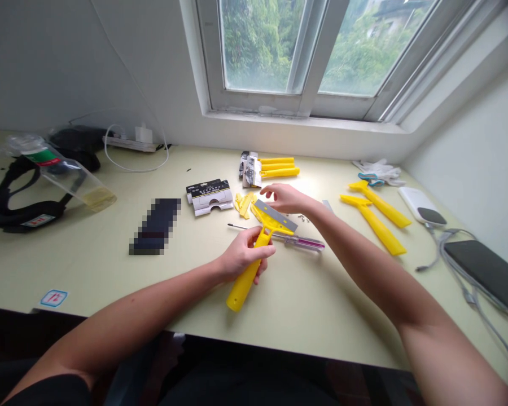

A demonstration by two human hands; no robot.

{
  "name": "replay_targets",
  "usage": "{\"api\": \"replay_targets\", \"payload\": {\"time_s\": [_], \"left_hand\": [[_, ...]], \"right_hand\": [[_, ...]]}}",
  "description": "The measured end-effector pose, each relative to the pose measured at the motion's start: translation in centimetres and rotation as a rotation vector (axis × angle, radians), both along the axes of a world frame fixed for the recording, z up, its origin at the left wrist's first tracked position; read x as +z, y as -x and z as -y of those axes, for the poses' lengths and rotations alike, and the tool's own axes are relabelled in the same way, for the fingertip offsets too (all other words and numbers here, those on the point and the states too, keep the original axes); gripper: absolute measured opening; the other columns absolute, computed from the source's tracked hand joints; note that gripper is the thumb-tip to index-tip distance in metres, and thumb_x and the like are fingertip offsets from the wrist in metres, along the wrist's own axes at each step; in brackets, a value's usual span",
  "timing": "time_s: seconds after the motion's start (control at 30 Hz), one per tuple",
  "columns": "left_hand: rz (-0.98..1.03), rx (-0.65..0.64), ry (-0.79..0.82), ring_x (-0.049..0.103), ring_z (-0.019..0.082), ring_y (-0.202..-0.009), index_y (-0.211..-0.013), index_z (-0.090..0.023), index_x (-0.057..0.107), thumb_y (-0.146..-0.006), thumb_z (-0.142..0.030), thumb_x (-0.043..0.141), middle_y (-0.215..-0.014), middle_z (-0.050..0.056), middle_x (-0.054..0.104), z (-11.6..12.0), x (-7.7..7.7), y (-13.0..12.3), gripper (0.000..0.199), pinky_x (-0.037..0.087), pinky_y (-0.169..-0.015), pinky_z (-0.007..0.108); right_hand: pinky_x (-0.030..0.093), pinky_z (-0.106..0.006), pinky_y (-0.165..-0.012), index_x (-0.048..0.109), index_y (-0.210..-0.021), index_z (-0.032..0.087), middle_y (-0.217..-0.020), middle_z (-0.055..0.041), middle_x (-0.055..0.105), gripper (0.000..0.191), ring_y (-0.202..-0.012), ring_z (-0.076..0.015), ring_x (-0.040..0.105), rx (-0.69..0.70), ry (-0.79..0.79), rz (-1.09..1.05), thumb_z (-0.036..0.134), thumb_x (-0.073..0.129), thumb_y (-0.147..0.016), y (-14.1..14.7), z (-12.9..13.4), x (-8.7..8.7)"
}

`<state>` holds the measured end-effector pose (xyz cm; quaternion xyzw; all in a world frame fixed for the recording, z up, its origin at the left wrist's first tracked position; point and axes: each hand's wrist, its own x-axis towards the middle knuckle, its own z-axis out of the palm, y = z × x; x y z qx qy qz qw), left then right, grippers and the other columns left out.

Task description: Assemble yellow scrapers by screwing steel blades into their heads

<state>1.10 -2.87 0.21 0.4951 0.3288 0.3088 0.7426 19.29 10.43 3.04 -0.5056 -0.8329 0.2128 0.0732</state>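
Note:
My left hand (245, 255) is shut around the yellow plastic handle of a scraper (249, 277), whose wide head angles up and away from me. A steel razor blade (276, 216) sits across that head. My right hand (288, 199) hangs just above the far side of the head, fingers extended and holding nothing. Under the scraper lies a screwdriver (298, 241) with a clear purple-striped handle. Several tiny screws (302, 217) lie to its right. Two more yellow scrapers (375, 221) lie further right, and several yellow handles (279, 167) lie beyond my right hand.
Blister-packed blades (209, 197) and small yellow pieces (243, 204) lie on the pale desk (186, 299). A pixelated dark object (156, 225), a plastic bag (68, 175), white gloves (379, 172), a white power bank (421, 206) and a dark tablet (482, 270) surround them.

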Motion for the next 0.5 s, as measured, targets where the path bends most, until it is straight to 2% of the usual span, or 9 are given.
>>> {"api": "replay_targets", "payload": {"time_s": [0.07, 0.17, 0.33, 0.5], "left_hand": [[0.005, 0.006, -0.002, 0.049, 0.008, -0.039, -0.091, -0.02, 0.046, -0.082, -0.035, 0.07, -0.062, -0.007, 0.051, 0.0, 0.0, 0.0, 0.03, 0.047, -0.033, 0.021], [0.019, 0.013, 0.001, 0.049, 0.008, -0.039, -0.091, -0.02, 0.046, -0.082, -0.035, 0.069, -0.06, -0.008, 0.051, 0.0, -0.1, 0.0, 0.029, 0.047, -0.033, 0.021], [0.033, -0.001, 0.023, 0.048, 0.008, -0.039, -0.09, -0.02, 0.045, -0.081, -0.035, 0.07, -0.059, -0.008, 0.051, 0.0, 0.0, -0.1, 0.03, 0.047, -0.032, 0.021], [0.013, 0.002, 0.027, 0.049, 0.009, -0.039, -0.09, -0.02, 0.045, -0.08, -0.036, 0.071, -0.059, -0.008, 0.051, 0.0, 0.1, 0.0, 0.032, 0.047, -0.033, 0.021]], "right_hand": [[0.042, -0.025, -0.07, 0.068, -0.111, 0.018, -0.108, -0.0104, 0.069, 0.038, -0.089, -0.0191, 0.061, -0.021, 0.002, 0.035, 0.039, 0.064, -0.08, 1.2, -0.1, -0.3], [0.039, -0.025, -0.063, 0.07, -0.095, 0.016, -0.092, -0.0111, 0.071, 0.028, -0.08, -0.02, 0.062, -0.068, 0.042, 0.094, 0.036, 0.067, -0.076, 2.3, 0.2, -0.4], [0.034, -0.026, -0.053, 0.064, -0.066, 0.015, -0.065, -0.0053, 0.061, 0.019, -0.058, -0.0135, 0.052, -0.105, 0.148, 0.171, 0.032, 0.067, -0.072, 2.6, 0.3, -0.4], [0.029, -0.025, -0.047, 0.056, -0.055, 0.016, -0.054, 0.0004, 0.05, 0.023, -0.05, -0.009, 0.039, -0.062, 0.213, 0.145, 0.033, 0.067, -0.066, 2.0, 0.0, -0.7]]}}
